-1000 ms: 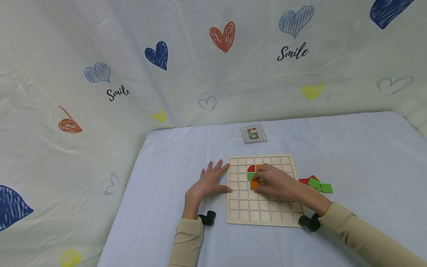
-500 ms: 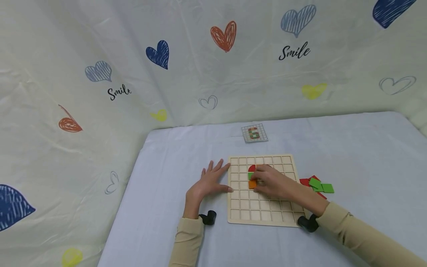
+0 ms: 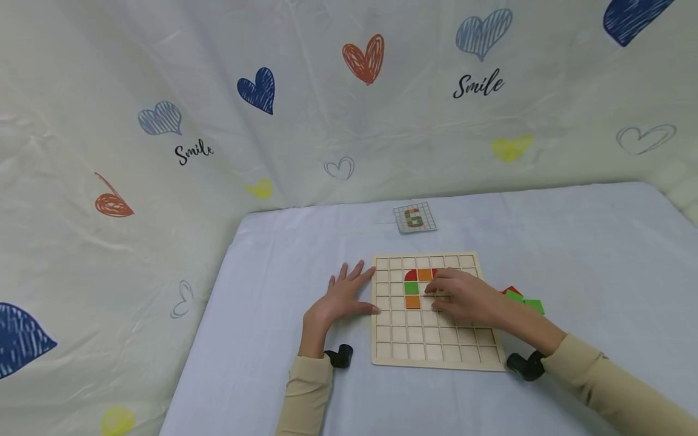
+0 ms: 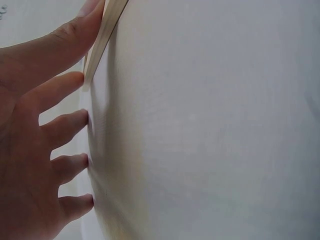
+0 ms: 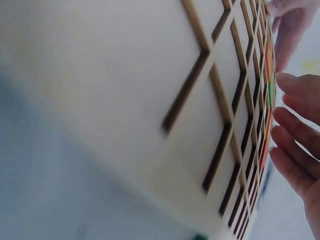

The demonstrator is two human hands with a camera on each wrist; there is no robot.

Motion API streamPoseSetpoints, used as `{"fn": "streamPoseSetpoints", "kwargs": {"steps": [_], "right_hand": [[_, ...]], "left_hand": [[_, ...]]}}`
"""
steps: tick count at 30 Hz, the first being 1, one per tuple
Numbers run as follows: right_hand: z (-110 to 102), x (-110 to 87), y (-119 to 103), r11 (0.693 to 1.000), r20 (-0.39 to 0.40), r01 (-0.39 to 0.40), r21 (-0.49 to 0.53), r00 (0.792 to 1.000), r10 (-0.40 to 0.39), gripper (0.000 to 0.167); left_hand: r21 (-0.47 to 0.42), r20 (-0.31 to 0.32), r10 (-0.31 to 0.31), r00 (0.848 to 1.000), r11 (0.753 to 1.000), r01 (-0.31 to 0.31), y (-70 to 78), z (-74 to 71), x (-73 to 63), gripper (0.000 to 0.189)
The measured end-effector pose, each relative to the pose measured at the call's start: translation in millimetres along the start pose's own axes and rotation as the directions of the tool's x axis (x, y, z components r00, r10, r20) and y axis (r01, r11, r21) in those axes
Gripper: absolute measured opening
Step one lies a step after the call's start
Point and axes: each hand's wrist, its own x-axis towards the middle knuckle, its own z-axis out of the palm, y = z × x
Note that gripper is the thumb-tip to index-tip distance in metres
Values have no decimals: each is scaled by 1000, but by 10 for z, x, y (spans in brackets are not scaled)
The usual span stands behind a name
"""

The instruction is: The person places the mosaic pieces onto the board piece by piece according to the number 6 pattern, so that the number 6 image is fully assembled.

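left grip (image 3: 342, 298) spread wide, touching the board (image 3: 415, 335); right grip (image 3: 465, 297) loosely parted, green tile (image 3: 411, 288) just left of it.

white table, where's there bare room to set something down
The white table looks bare right of the loose tiles and left of the left hand. A narrower strip lies between the patterned card and grid board. It is crowded around the placed tiles and right hand, and at the board's right edge.
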Motion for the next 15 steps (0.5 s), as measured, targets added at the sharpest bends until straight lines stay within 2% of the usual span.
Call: {"fn": "streamPoseSetpoints", "kwargs": {"steps": [10, 15], "right_hand": [[-199, -239, 84, 997, -27, -68, 25, 997, 68, 21], [-246, -368, 190, 997, -65, -73, 6, 995, 74, 22]], "left_hand": [[17, 6, -8, 1000, 1000, 8, 14, 3, 9, 92], [9, 11, -13, 1000, 1000, 13, 23, -7, -13, 91]]}}
